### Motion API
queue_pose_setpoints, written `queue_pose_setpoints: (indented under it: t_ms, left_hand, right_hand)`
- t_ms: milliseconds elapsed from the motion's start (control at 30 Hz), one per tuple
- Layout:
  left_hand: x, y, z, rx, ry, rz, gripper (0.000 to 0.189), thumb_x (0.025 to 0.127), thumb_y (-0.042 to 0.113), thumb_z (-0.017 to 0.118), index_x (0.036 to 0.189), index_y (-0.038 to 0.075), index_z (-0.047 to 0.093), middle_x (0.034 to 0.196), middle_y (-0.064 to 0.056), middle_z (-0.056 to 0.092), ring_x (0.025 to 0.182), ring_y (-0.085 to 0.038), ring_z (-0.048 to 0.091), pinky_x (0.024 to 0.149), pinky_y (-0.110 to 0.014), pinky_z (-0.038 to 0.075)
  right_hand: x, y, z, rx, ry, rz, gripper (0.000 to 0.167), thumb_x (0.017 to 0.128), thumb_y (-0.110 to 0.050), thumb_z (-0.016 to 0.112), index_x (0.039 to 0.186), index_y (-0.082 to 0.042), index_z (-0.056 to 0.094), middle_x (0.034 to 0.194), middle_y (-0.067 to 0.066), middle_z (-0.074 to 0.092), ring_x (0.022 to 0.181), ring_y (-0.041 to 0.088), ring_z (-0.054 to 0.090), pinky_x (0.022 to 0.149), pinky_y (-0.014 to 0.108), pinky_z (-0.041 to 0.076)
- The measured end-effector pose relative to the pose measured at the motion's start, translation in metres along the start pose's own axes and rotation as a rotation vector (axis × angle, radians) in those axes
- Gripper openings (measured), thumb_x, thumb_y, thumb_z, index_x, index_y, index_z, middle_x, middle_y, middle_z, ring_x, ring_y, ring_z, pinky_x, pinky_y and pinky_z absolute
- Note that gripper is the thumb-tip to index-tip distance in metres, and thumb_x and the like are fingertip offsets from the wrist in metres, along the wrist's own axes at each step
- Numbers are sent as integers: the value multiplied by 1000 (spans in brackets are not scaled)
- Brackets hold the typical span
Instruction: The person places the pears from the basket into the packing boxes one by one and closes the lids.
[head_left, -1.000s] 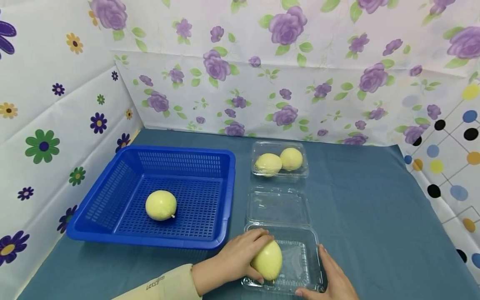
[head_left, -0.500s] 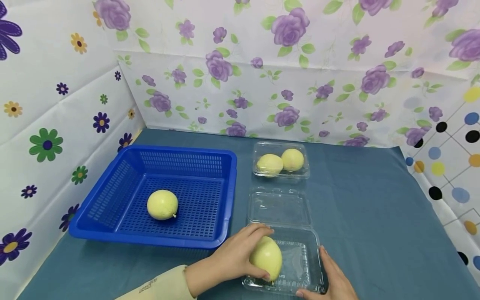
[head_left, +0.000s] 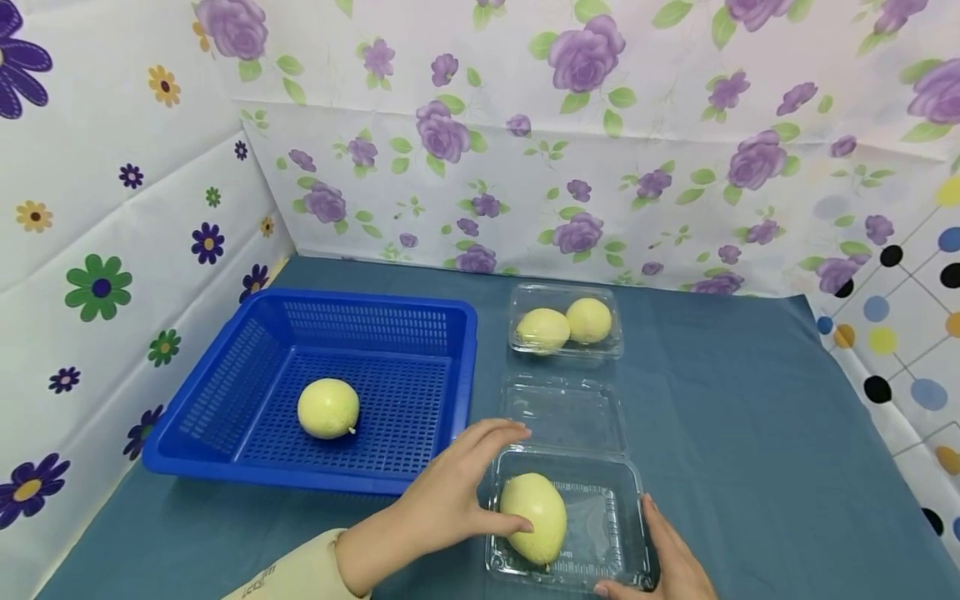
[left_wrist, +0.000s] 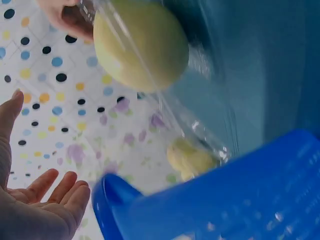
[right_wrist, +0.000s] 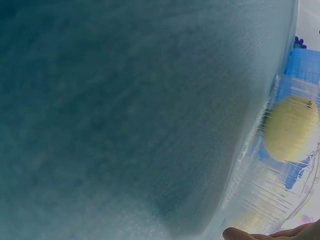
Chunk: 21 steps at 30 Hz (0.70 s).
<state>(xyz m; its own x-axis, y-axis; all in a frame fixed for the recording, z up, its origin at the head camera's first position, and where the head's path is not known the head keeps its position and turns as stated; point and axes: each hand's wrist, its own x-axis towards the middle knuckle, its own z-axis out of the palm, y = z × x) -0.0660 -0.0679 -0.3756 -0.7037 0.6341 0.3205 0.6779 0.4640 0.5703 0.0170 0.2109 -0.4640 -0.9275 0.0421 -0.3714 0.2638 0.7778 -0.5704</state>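
Note:
A pale yellow melon [head_left: 543,508] lies in the left part of an open clear plastic clamshell box [head_left: 600,521], its short stem toward me. My left hand [head_left: 446,496] is just left of it, fingers spread; its thumb overlaps the melon in the head view. In the left wrist view that hand [left_wrist: 45,210] stands apart from the melon [left_wrist: 142,47], with nothing in its grasp. My right hand [head_left: 671,558] holds the box's front right corner, fingers along the right wall and thumb at the front edge. The box's lid [head_left: 562,412] lies folded back behind it.
A blue plastic basket [head_left: 300,479] stands on the left with one yellow melon [head_left: 328,408] inside. Behind the open box is a closed clear box [head_left: 566,292] with two melons [head_left: 543,329]. A teal cloth [head_left: 720,450] covers the table; patterned sheets [head_left: 480,142] hang around it.
My left hand has let go of the melon, spread its fingers and drawn back to the left. The melon stays in the box. My right hand keeps its place at the corner.

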Motion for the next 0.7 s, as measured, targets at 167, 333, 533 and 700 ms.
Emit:
queue_pose_setpoints:
  t_ms: [167,333,533,700]
  left_hand:
    - [0,-3,-14,-4,176,-49,81,64,33,87,132,9,50,131,-8,53,124,-26,49,97,-45,47]
    - [0,-7,-27,15,291,-94,81,63,31,89,130,7,50,129,-9,54,121,-28,51,95,-47,48]
    - [-2,-21,-38,61,381,-105,80,62,26,89,129,4,50,128,-14,54,120,-30,51,95,-49,47]
    - [-8,-35,-48,93,429,-170,77,64,23,89,127,2,51,126,-16,54,117,-31,52,96,-50,46]
  right_hand:
    - [-1,2,1,3,5,3,123,67,-56,78,151,2,9,151,33,17,133,54,24,94,65,38]
    - [-1,1,1,6,11,-4,124,67,-57,78,151,1,9,151,33,17,133,54,25,94,64,38]
    - [-2,1,0,12,11,-16,123,67,-56,78,151,2,8,151,33,17,133,54,25,95,64,38]
    - [-1,1,1,10,7,-7,123,67,-56,78,151,2,8,151,33,17,133,54,25,94,64,38]
